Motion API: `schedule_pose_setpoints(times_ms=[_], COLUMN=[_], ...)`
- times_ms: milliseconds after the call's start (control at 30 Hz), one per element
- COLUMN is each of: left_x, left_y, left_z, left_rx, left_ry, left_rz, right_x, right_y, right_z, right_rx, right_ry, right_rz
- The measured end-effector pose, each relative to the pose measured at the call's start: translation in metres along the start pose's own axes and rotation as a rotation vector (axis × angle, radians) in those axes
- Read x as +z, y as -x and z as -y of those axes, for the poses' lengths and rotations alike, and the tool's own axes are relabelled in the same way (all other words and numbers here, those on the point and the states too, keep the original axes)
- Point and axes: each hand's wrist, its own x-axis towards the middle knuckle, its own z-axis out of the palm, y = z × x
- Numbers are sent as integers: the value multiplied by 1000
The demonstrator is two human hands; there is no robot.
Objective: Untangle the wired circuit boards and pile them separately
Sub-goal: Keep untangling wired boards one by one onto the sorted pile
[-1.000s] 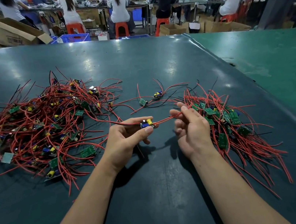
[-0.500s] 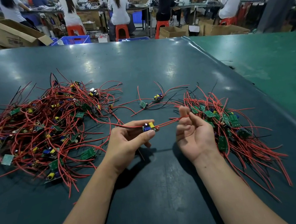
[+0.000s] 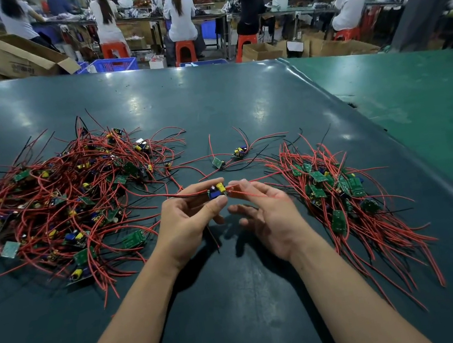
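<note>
On the dark green table (image 3: 239, 301), the left hand (image 3: 189, 224) pinches a small green board with red wires (image 3: 216, 192) between two heaps. The right hand (image 3: 270, 217), fingers loose, should slide the wires out slowly.

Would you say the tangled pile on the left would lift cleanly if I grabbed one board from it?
Probably not. The tangled pile has red wires looped across one another, so neighbours would likely drag along. The wires look thin and curved, so likely floppy. The boards seem small and light: the left hand pinches one board by its fingertips.
</note>
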Motion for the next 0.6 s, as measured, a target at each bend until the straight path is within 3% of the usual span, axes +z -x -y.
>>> schedule_pose_setpoints(times_ms=[100, 200, 400, 600], left_x=[0, 0, 0, 1], left_y=[-2, 0, 1, 1], left_z=[1, 1, 0, 1], left_rx=[-13, -15, -26, -17], left_ry=[15, -7, -26, -16], left_rz=[-63, -23, 25, 28], right_x=[-3, 0, 4, 2], right_y=[0, 1, 2, -4], right_z=[3, -2, -8, -5], right_rx=[-7, -72, -219, -235], right_ry=[-45, 61, 164, 39], right_rz=[-13, 33, -101, -199])
